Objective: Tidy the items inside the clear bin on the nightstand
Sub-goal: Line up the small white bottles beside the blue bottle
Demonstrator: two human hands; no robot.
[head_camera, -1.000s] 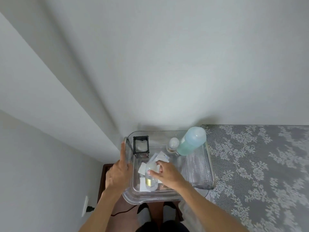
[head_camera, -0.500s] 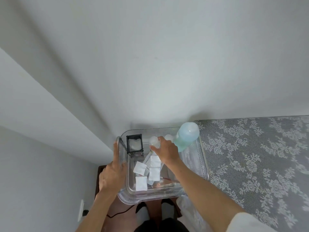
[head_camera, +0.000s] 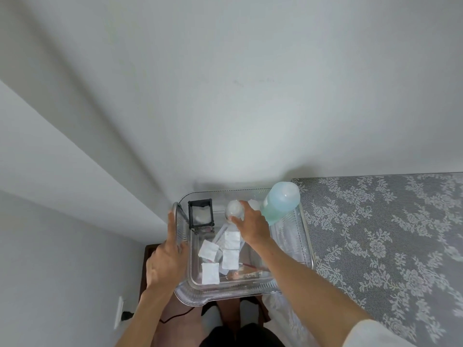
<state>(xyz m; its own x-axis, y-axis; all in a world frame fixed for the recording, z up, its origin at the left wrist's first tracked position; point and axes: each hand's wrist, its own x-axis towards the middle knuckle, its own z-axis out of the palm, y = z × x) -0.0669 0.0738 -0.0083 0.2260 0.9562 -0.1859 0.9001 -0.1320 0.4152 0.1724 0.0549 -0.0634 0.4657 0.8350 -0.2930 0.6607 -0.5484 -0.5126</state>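
The clear bin [head_camera: 307, 249] sits on a dark nightstand [head_camera: 147, 254] by the wall. My left hand [head_camera: 167, 256] grips the bin's left wall, index finger stretched along the rim. My right hand [head_camera: 250, 225] is inside at the back, fingers closed on a small white-capped bottle [head_camera: 234, 209] standing upright. A second white-capped bottle [head_camera: 254, 204] is just behind it. A tall pale blue bottle [head_camera: 280, 202] stands in the back right corner. A small black-framed box [head_camera: 200, 214] is at the back left. Several white square pads [head_camera: 210, 272] lie on the bin's floor.
A bed with a grey lace cover [head_camera: 388, 246] adjoins the bin on the right. White walls meet in a corner behind the bin. A wall socket with a black plug and cable [head_camera: 120, 313] is low on the left. My knees show below the nightstand.
My right hand carried the small bottle from the front middle of the bin to the back, beside the other white-capped bottle. My left hand stayed on the left wall.
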